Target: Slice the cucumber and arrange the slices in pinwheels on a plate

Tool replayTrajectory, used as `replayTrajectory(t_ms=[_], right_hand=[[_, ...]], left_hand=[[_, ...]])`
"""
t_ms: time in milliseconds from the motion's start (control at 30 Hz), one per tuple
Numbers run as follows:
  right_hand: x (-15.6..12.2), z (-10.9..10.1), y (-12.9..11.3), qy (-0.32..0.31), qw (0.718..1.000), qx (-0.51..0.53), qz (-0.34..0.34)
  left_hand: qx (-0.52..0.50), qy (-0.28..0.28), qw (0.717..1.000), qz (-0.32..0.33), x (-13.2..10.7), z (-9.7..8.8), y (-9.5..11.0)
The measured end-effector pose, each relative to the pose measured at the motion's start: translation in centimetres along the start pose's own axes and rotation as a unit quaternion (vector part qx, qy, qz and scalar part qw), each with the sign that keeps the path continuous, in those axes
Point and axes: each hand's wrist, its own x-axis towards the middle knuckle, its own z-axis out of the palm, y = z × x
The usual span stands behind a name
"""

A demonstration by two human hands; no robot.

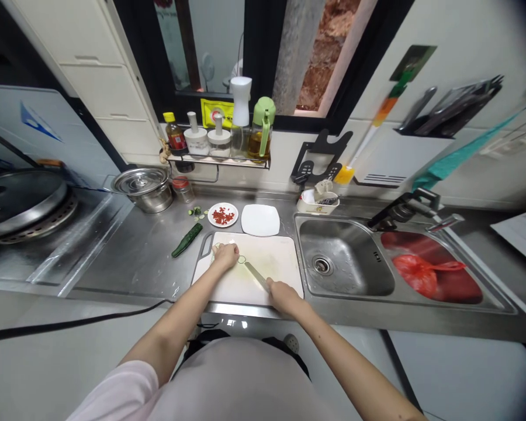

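My right hand (pixel 284 297) grips a knife (pixel 256 276), its pale blade slanting up and left across a white cutting board (pixel 284 263). Just beyond the blade's tip lies a thin ring-shaped slice with a green edge (pixel 242 259), probably cucumber. Over the left part of the board, my left hand (pixel 226 256) is closed, fingers bent together; what they hold, if anything, is hidden. Pale slices (pixel 216 248) show partly beside that hand. A dark green cucumber (pixel 187 240) rests on the steel counter left of the board.
Behind the board stand a plate of chopped red pieces (pixel 223 215) and a white plate (pixel 260 220). Cucumber scraps (pixel 195 211) lie nearby. A lidded steel pot (pixel 148 190) is back left; a sink (pixel 346 257) is right. Bottles and jars fill a wall rack (pixel 221 158).
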Motion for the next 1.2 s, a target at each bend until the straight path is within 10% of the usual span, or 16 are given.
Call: replayTrajectory(t_ms=[567,1200], right_hand=[[0.3,2.8,1.9,0.035,0.996,0.079,0.026],[0.7,2.7,1.9,0.042,0.996,0.079,0.019]], left_hand=[[-0.103,0.042,0.994,-0.006,-3.5,1.5,0.9],[-0.101,0.096,0.984,-0.11,-7.7,1.0,-7.1]])
